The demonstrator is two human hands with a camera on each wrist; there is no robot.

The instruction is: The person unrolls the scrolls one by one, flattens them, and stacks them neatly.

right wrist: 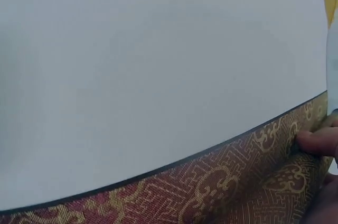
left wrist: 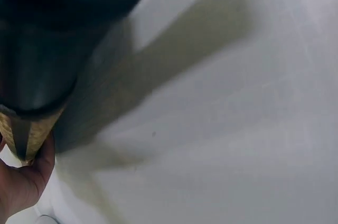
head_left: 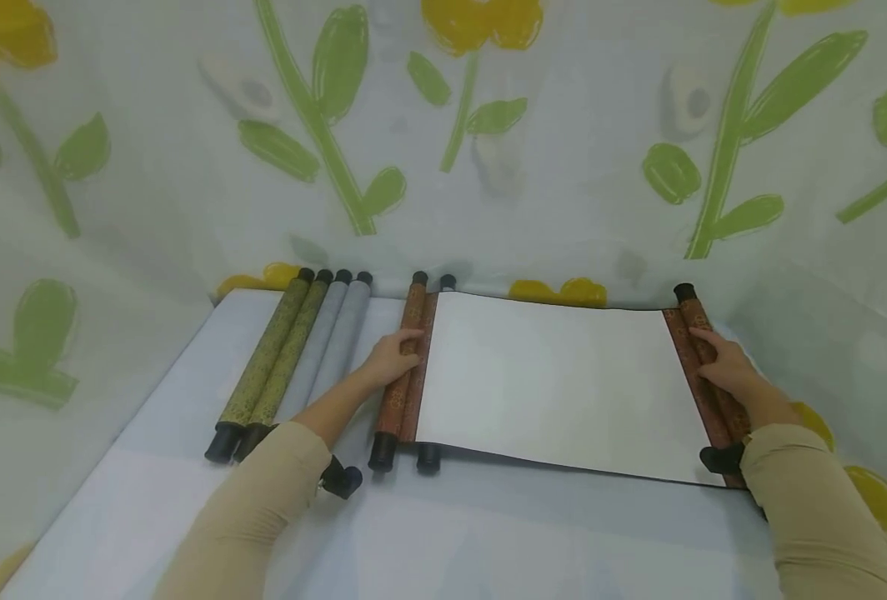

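A hanging scroll [head_left: 556, 383] lies partly unrolled, showing blank white paper between two red-brown brocade ends. My left hand [head_left: 393, 360] grips its left roller [head_left: 393, 408], fingers curled over the brocade. In the left wrist view, the roller's black end knob [left wrist: 58, 39] fills the upper left, with my fingers [left wrist: 45, 166] around the brocade below it. At the other end, my right hand [head_left: 732, 371] holds the right roller [head_left: 691, 312]. The right wrist view shows my thumb [right wrist: 317, 142] on the patterned brocade strip [right wrist: 211, 187]; the fingers underneath are mostly hidden.
Two green scrolls [head_left: 263, 358] and two grey scrolls [head_left: 348, 325] lie rolled up side by side on the left of the white table [head_left: 136, 475]. Another roller's black knob [head_left: 428, 458] pokes out beneath the open scroll. A flowered curtain [head_left: 563, 167] hangs behind the table.
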